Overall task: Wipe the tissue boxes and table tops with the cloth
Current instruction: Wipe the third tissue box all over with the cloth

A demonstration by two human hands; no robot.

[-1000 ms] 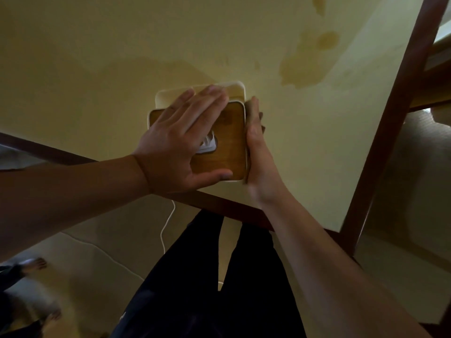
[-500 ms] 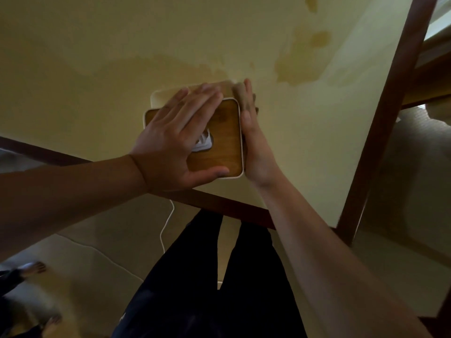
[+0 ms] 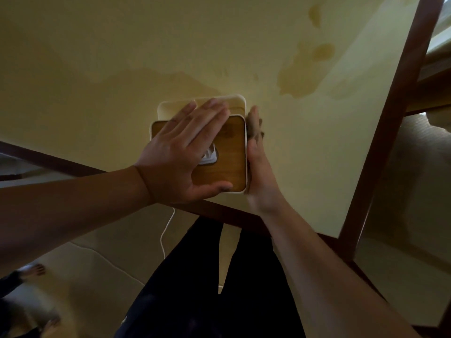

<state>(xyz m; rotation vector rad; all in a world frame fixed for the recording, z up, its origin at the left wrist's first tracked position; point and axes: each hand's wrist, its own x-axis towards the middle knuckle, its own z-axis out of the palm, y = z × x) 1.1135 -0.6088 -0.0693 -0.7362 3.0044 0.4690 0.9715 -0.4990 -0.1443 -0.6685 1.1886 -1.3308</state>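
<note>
A tissue box (image 3: 231, 154) with a wooden lid and cream sides stands on the pale yellow table top (image 3: 305, 167), close to its near edge. My left hand (image 3: 180, 157) lies flat on the lid, fingers straight, partly covering the white tissue opening. My right hand (image 3: 261, 181) runs edge-on along the box's right side with straight fingers. It presses a dark cloth (image 3: 259, 130) against that side. Only a bunched bit of the cloth shows, near the fingertips.
Darker damp-looking patches (image 3: 300, 74) mark the table top behind and to the right of the box. A dark wooden rim (image 3: 390, 118) borders the table. A white cable (image 3: 166, 230) hangs below the near edge. Another person's feet (image 3: 34, 269) are at lower left.
My right hand slid with the cloth along the box's right side, out to the far corner and back a little toward me. My left hand stayed flat on the lid.
</note>
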